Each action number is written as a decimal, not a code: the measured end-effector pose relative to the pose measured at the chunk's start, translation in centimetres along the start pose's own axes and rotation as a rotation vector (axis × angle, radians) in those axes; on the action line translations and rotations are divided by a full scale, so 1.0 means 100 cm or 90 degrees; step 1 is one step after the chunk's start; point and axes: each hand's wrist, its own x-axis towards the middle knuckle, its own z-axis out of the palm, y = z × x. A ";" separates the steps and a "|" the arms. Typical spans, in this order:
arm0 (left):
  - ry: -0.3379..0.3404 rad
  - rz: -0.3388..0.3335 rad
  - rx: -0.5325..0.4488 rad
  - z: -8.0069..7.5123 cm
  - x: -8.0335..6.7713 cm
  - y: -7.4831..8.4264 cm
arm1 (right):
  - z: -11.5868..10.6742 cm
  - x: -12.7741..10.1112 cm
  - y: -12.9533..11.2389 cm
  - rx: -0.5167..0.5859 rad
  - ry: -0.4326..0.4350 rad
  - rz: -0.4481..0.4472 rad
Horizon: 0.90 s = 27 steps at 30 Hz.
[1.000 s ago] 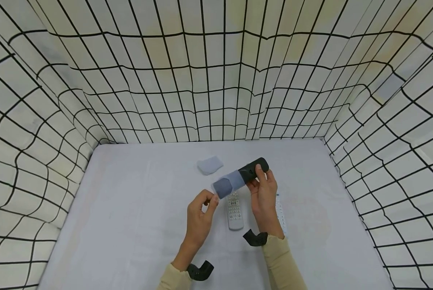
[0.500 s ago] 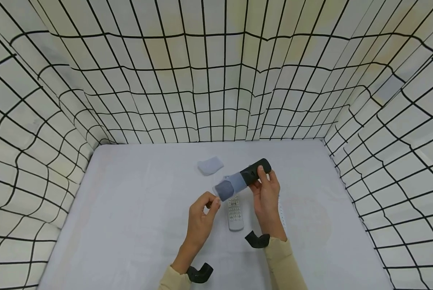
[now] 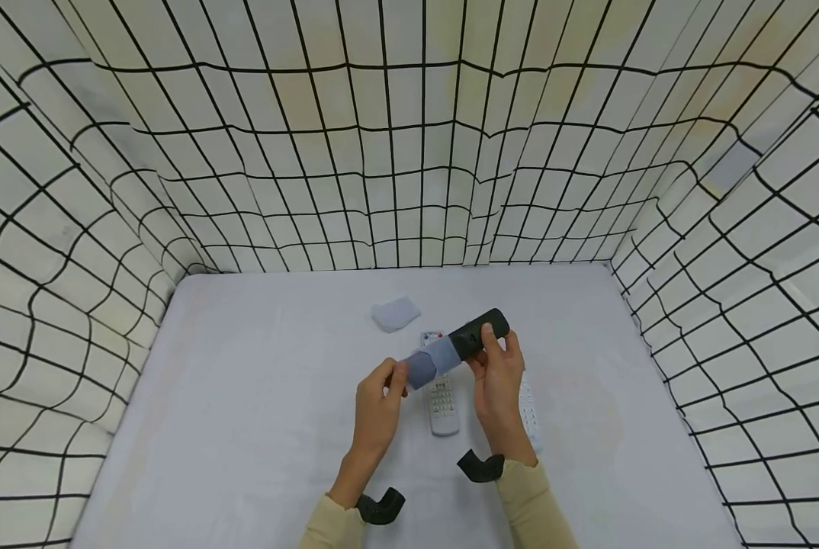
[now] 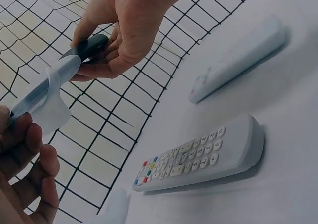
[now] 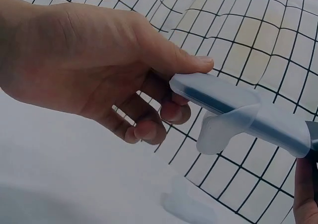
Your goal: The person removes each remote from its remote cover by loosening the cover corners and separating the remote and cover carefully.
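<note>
A slim black remote control [image 3: 473,336] is held up at a tilt over the table, its buttons not showing. A translucent sleeve [image 3: 434,358] covers its lower left part, with a loose flap [image 5: 214,134] hanging under it in the right wrist view. My left hand [image 3: 374,412] pinches the covered end between thumb and fingers. My right hand [image 3: 497,387] grips the bare black end, thumb on top and fingers beneath. Below them lies a light grey remote control [image 3: 443,408], its coloured buttons clear in the left wrist view and its middle hidden in the head view.
A second pale remote control [image 3: 528,408] lies to the right, partly behind my right hand and forearm. A small pale, folded-looking piece [image 3: 396,314] sits farther back on the white table [image 3: 258,366]. Black-lined grid walls [image 3: 327,168] stand around the table's back and sides.
The remote control has dipped slightly, showing the top of the grey remote behind it. My left thumb and fingers have shifted from the sleeve's edge to farther over the covered end.
</note>
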 end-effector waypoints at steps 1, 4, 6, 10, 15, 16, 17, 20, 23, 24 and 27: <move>0.008 0.012 0.002 0.000 0.000 -0.001 | 0.000 0.000 0.000 0.001 -0.001 -0.002; 0.032 0.078 0.038 0.003 0.002 -0.002 | -0.002 0.003 -0.004 0.004 0.003 -0.005; 0.048 0.124 0.069 0.005 0.003 -0.001 | -0.003 0.006 -0.007 0.012 0.007 -0.002; 0.069 0.186 0.106 0.008 0.003 0.001 | -0.004 0.010 -0.012 0.027 0.012 0.017; 0.081 0.216 0.084 0.007 0.001 0.004 | -0.002 0.014 -0.015 0.041 0.007 0.058; 0.082 0.223 0.078 0.007 0.001 0.005 | -0.002 0.014 -0.015 0.043 0.006 0.062; 0.084 0.233 0.070 0.006 0.000 0.005 | -0.001 0.015 -0.016 0.047 0.004 0.066; 0.084 0.253 0.049 0.005 0.000 0.008 | 0.002 0.017 -0.017 0.049 -0.005 0.065; 0.089 0.270 0.040 0.004 0.000 0.009 | 0.004 0.019 -0.018 0.051 -0.015 0.067; 0.089 0.273 0.037 0.004 0.000 0.010 | 0.005 0.020 -0.018 0.054 -0.018 0.069; 0.090 0.285 0.031 0.004 -0.001 0.011 | 0.006 0.021 -0.019 0.064 -0.016 0.075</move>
